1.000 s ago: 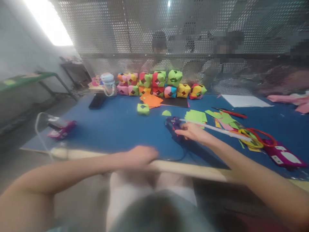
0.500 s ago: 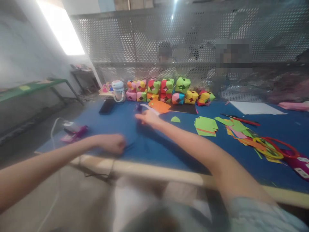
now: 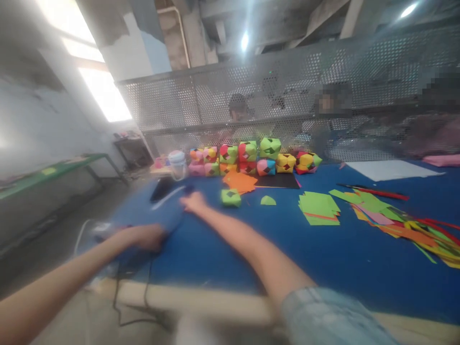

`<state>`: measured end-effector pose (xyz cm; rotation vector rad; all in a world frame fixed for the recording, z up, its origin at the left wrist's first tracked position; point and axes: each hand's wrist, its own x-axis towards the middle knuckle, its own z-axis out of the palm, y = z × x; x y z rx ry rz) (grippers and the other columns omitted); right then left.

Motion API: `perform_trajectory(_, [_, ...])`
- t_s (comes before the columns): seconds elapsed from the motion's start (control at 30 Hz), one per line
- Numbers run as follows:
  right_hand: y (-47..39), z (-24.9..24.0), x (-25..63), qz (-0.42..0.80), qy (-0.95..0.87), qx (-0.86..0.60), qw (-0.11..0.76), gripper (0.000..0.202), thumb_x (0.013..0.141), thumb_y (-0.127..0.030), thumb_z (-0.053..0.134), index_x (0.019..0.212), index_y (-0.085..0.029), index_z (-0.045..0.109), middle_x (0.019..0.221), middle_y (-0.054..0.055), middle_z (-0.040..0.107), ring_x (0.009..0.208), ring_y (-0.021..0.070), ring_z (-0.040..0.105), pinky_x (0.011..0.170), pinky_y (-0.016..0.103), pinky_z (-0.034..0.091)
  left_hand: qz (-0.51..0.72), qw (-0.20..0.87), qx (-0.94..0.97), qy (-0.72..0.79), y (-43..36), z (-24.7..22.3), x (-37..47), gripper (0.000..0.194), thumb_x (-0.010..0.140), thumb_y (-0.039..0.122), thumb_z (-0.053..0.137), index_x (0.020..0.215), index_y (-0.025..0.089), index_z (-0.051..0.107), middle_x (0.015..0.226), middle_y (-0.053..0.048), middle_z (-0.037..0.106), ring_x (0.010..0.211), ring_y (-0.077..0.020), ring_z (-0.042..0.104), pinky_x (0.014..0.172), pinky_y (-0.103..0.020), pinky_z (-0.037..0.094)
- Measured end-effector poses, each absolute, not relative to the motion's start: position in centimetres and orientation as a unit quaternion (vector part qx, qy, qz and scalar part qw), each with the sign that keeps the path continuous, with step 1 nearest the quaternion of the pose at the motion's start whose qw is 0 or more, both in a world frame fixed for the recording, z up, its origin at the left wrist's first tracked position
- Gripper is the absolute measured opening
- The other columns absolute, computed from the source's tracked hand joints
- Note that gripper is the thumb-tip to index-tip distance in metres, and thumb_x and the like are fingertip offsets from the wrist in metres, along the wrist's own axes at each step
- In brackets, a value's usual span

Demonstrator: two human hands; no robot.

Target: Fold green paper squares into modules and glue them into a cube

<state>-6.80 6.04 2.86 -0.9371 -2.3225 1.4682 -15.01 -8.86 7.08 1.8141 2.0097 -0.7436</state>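
My right hand (image 3: pixel 193 202) reaches across to the left part of the blue table (image 3: pixel 323 261). It is closed on a blurred dark glue gun whose white glue stick (image 3: pixel 168 197) points left. My left hand (image 3: pixel 145 236) is a fist near the table's left front corner and seems to grip the black cord (image 3: pixel 118 292) that hangs over the wooden edge (image 3: pixel 201 302). A single green paper cube (image 3: pixel 230 197) sits just right of my right hand.
A row of coloured paper cubes (image 3: pixel 251 158) lines the back, with orange sheets (image 3: pixel 240 181) and a black sheet (image 3: pixel 276 180) before it. A dark phone (image 3: pixel 161 189) and a jar (image 3: pixel 177 163) stand at back left. Green sheets (image 3: pixel 318 208) and paper scraps (image 3: pixel 413 225) lie right. People sit behind the mesh screen (image 3: pixel 287 86).
My right hand carried the glue gun from the table's middle far to the left. My left hand slid left along the front edge. The view tilted up and turned left.
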Motion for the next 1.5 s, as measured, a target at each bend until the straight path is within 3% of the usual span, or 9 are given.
perform_trajectory(0.2, [6.5,0.7,-5.6,0.418,-0.847,-0.292,0.149,0.027,0.092,-0.034,0.051,0.106,-0.013,0.059,0.104,0.007,0.063,0.089,0.016,0.061,0.078,0.035,0.052,-0.276,0.177,0.638,0.697,-8.7,7.1,-15.0,0.008,0.062,0.014,0.05,0.062,0.015,0.058,0.062,-0.006,0.06,0.054,-0.0155,0.049,0.052,-0.026,0.035])
perform_trajectory(0.37, [7.1,-1.5,-1.9,0.301,-0.903,-0.249,0.178,0.031,0.09,-0.015,0.041,0.118,-0.011,0.054,0.135,0.014,0.049,0.125,0.0197,0.042,0.105,0.035,0.031,-0.285,0.189,0.633,0.695,-8.6,6.8,-15.3,0.012,0.066,0.018,0.05,0.066,0.015,0.061,0.064,-0.007,0.061,0.055,-0.0156,0.049,0.053,-0.027,0.034])
perform_trajectory(0.47, [7.6,-2.1,-1.2,0.248,-0.927,-0.231,0.162,0.049,0.09,-0.029,0.045,0.134,-0.007,0.041,0.151,0.018,0.027,0.14,0.0272,0.02,0.113,0.045,0.017,-0.298,0.186,0.626,0.696,-8.4,7.2,-15.1,0.016,0.07,0.024,0.051,0.067,0.014,0.063,0.065,-0.007,0.062,0.056,-0.0161,0.051,0.054,-0.027,0.034])
perform_trajectory(0.57, [7.9,-2.2,-1.6,0.224,-0.942,-0.222,0.117,0.071,0.087,-0.046,0.048,0.138,0.001,0.035,0.151,0.025,0.022,0.141,0.0343,0.016,0.114,0.052,0.011,-0.323,0.169,0.62,0.695,-8.2,8.2,-14.2,0.022,0.075,0.03,0.051,0.07,0.014,0.066,0.068,-0.008,0.064,0.058,-0.0174,0.053,0.054,-0.027,0.035])
perform_trajectory(0.8, [6.3,-1.9,2.6,0.197,-0.964,-0.174,0.048,0.084,0.085,-0.058,0.042,0.143,0.001,0.028,0.152,0.021,0.02,0.142,0.0308,0.014,0.116,0.044,0.011,-0.273,0.128,0.704,0.643,-8.2,9.4,-9.9,0.025,0.082,0.034,0.046,0.091,0.018,0.063,0.088,-0.011,0.067,0.073,-0.0235,0.061,0.06,-0.03,0.039])
perform_trajectory(1.0, [5.1,-2.4,13.0,0.168,-0.974,-0.15,0.023,0.085,0.086,-0.064,0.036,0.144,-0.003,0.029,0.152,0.018,0.02,0.142,0.0303,0.015,0.116,0.047,0.015,-0.113,0.109,0.782,0.603,-6.1,5.4,-8.9,0.039,0.088,0.046,0.042,0.109,0.017,0.057,0.109,-0.011,0.062,0.095,-0.0214,0.061,0.082,-0.03,0.046])
perform_trajectory(1.13, [5.0,-3.0,21.7,0.146,-0.97,-0.195,0.027,0.08,0.088,-0.066,0.027,0.146,-0.011,0.028,0.153,0.013,0.021,0.142,0.0267,0.018,0.116,0.047,0.018,-0.054,0.027,0.748,0.661,-3.9,2.1,-9.8,0.062,0.087,0.056,0.039,0.129,0.01,0.046,0.143,-0.019,0.041,0.133,-0.0295,0.038,0.107,-0.04,0.032])
perform_trajectory(1.33, [4.7,-4.2,33.8,0.081,-0.934,-0.348,0.014,0.076,0.089,-0.063,0.025,0.146,-0.014,0.028,0.153,0.009,0.023,0.141,0.0255,0.022,0.115,0.048,0.022,-0.032,0.001,0.625,0.78,-1.8,-0.4,-10.0,0.077,0.087,0.061,0.028,0.135,0.002,0.038,0.147,-0.025,0.032,0.136,-0.0342,0.032,0.11,-0.046,0.028])
perform_trajectory(1.5, [6.6,-5.1,40.3,0.039,-0.883,-0.466,0.025,0.076,0.088,-0.061,0.02,0.146,-0.013,0.029,0.152,0.01,0.027,0.141,0.0257,0.023,0.114,0.048,0.023,-0.011,0.006,0.687,0.727,-1.2,-1.7,-6.0,0.088,0.084,0.068,0.026,0.141,0.001,0.031,0.15,-0.024,0.025,0.14,-0.0336,0.023,0.114,-0.046,0.022])
